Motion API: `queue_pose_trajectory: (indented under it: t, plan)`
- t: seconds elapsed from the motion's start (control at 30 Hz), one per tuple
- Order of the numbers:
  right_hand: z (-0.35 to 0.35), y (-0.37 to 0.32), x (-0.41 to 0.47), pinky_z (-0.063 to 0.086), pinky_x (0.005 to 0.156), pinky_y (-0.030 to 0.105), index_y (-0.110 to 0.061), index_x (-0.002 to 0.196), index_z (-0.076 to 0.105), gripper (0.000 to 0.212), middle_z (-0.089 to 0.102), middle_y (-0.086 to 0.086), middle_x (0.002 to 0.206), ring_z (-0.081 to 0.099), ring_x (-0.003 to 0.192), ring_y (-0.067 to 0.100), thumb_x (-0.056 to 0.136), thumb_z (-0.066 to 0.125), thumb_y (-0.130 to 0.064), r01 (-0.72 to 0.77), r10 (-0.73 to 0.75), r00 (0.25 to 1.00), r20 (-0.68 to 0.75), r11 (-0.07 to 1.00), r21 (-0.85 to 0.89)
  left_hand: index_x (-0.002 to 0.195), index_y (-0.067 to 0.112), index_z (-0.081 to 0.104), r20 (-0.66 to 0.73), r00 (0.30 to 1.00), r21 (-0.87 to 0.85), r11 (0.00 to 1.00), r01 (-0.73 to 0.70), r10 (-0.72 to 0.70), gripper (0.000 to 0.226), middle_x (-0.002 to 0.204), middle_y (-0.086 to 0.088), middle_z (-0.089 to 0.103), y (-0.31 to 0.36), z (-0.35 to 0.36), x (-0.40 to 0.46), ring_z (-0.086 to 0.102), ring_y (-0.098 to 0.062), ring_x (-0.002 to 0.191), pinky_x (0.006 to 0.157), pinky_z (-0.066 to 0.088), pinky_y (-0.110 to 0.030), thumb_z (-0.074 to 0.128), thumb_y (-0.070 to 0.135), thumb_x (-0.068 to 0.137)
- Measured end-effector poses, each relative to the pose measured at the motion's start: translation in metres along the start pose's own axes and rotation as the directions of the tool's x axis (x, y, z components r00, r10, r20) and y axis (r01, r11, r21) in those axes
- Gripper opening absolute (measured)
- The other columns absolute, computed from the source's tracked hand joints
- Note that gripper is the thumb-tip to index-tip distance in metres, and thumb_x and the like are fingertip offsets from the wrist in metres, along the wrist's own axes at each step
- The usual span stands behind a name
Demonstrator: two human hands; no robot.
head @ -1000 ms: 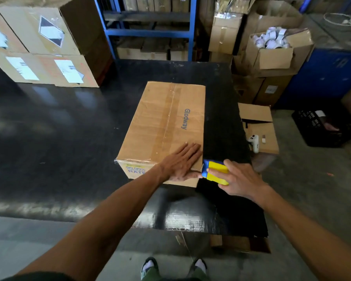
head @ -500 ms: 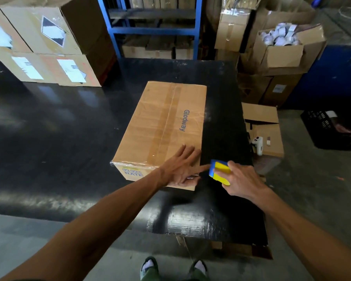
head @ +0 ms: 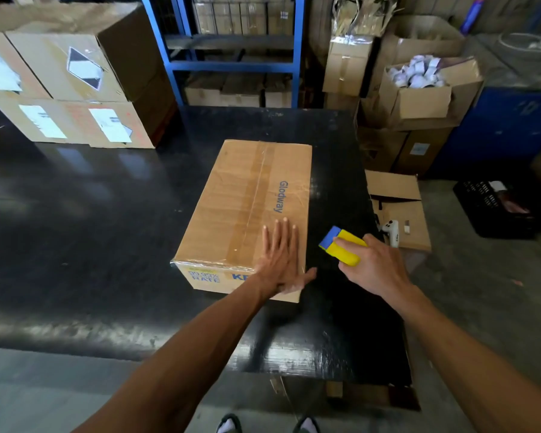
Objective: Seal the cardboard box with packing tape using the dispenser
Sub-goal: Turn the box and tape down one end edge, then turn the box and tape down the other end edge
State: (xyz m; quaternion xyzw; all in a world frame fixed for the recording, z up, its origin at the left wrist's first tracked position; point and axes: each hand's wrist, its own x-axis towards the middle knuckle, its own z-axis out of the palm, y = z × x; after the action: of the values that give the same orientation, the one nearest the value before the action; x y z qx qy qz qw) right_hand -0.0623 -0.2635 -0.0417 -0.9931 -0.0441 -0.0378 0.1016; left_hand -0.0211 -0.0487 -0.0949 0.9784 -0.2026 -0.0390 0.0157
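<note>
Brown cardboard is what we see most: a long brown cardboard box (head: 250, 210) with the blue word "Glodway" on top lies in the middle of our shiny black worktop (head: 75, 229). A strip of clear packing tape (head: 256, 195) runs along its top seam, from the far end to the near end. Our left hand (head: 281, 260) lies flat and open on the near right corner of the box, fingers spread, thumb hanging over the right edge. It holds nothing. Our right hand (head: 372, 267) is just beside the box, above the worktop, and its grip is closed around a yellow and blue plastic tape dispenser (head: 341, 245). The blue end points toward the box but does not touch it.
</note>
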Motion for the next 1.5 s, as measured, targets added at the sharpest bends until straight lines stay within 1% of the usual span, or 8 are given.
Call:
queue_pose_trajectory:
  t: [0.2, 0.3, 0.5, 0.7, 0.83, 1.2, 1.37, 1.5]
  plan:
    - [-0.017, -0.031, 0.018, 0.047, 0.068, 0.036, -0.048, 0.128, 0.058, 0.052, 0.053, 0.001, 0.080, 0.058, 0.079, 0.024, 0.078, 0.068, -0.053, -0.191, 0.250, 0.960, -0.124, 0.912, 0.363, 0.154, -0.002, -0.005, 0.144, 0.982, 0.082, 0.988, -0.133, 0.121, 0.097, 0.160, -0.029, -0.011, -0.030, -0.008, -0.015, -0.013, -0.044, 0.148, 0.119, -0.005, -0.058, 0.015, 0.064, 0.085]
    - [-0.020, -0.050, 0.023, 0.048, 0.076, 0.038, -0.050, 0.128, 0.057, 0.051, 0.058, 0.001, 0.085, 0.058, 0.084, 0.021, 0.078, 0.068, -0.052, -0.242, 0.314, 0.946, -0.075, 0.844, 0.479, 0.157, 0.004, 0.004, 0.209, 0.953, 0.006, 0.974, -0.224, 0.218, 0.097, 0.164, -0.021, -0.007, -0.074, -0.020, -0.029, -0.009, -0.035, 0.151, 0.121, -0.007, -0.051, 0.045, 0.058, 0.087]
    - [-0.015, -0.086, 0.029, 0.046, 0.078, 0.029, -0.049, 0.124, 0.062, 0.049, 0.068, -0.003, 0.093, 0.061, 0.089, 0.017, 0.076, 0.069, -0.053, -0.224, 0.319, 0.945, -0.066, 0.783, 0.580, 0.128, 0.023, 0.053, 0.145, 0.971, -0.198, 0.967, -0.157, 0.188, 0.055, 0.138, -0.002, 0.052, -0.167, -0.070, -0.057, 0.047, -0.025, 0.128, 0.108, 0.033, -0.038, 0.066, 0.051, 0.083]
    - [-0.017, -0.114, 0.037, 0.051, 0.087, 0.030, -0.048, 0.120, 0.064, 0.049, 0.071, -0.013, 0.110, 0.063, 0.099, 0.014, 0.072, 0.075, -0.053, -0.242, 0.370, 0.928, -0.042, 0.685, 0.687, 0.157, 0.020, -0.009, 0.180, 0.959, -0.106, 0.966, 0.238, -0.217, 0.131, 0.161, -0.020, -0.019, -0.129, -0.019, -0.054, -0.019, -0.044, 0.147, 0.108, -0.020, -0.063, 0.048, 0.092, 0.063]
    - [-0.021, -0.120, 0.034, 0.051, 0.089, 0.030, -0.049, 0.118, 0.065, 0.050, 0.070, -0.015, 0.111, 0.063, 0.099, 0.011, 0.070, 0.075, -0.054, -0.279, 0.409, 0.912, -0.016, 0.648, 0.709, 0.156, 0.013, -0.013, 0.138, 0.975, 0.014, 0.984, 0.176, -0.176, 0.106, 0.159, -0.030, -0.015, -0.130, -0.009, -0.056, -0.013, -0.052, 0.145, 0.113, -0.002, -0.070, 0.046, 0.070, 0.089]
    - [-0.036, -0.109, 0.018, 0.053, 0.091, 0.038, -0.059, 0.110, 0.061, 0.052, 0.069, -0.024, 0.099, 0.064, 0.098, 0.006, 0.061, 0.078, -0.055, -0.307, 0.502, 0.865, 0.023, 0.492, 0.815, 0.157, 0.017, -0.010, 0.366, 0.909, 0.185, 0.941, -0.282, 0.201, 0.095, 0.162, -0.025, -0.006, -0.245, -0.037, -0.009, -0.004, -0.048, 0.148, 0.121, 0.008, -0.056, 0.042, 0.065, 0.093]
    - [-0.051, -0.097, 0.019, 0.045, 0.069, 0.018, -0.040, 0.118, 0.068, 0.048, 0.064, -0.015, 0.106, 0.059, 0.090, 0.003, 0.071, 0.081, -0.038, -0.332, 0.586, 0.809, 0.048, 0.386, 0.861, 0.156, 0.011, 0.003, 0.285, 0.949, 0.202, 0.960, -0.195, 0.133, 0.111, 0.160, -0.023, 0.013, -0.212, -0.050, 0.003, 0.014, -0.042, 0.147, 0.119, 0.012, -0.058, 0.068, 0.059, 0.081]
    - [-0.055, -0.096, 0.023, 0.045, 0.067, 0.017, -0.042, 0.118, 0.068, 0.048, 0.064, -0.014, 0.109, 0.059, 0.091, 0.002, 0.071, 0.080, -0.039, -0.338, 0.590, 0.804, 0.067, 0.362, 0.869, 0.156, 0.018, -0.011, 0.218, 0.970, 0.016, 0.993, -0.113, 0.107, 0.128, 0.162, -0.023, -0.012, -0.120, -0.049, 0.030, -0.005, -0.046, 0.148, 0.116, 0.003, -0.067, 0.074, 0.063, 0.073]
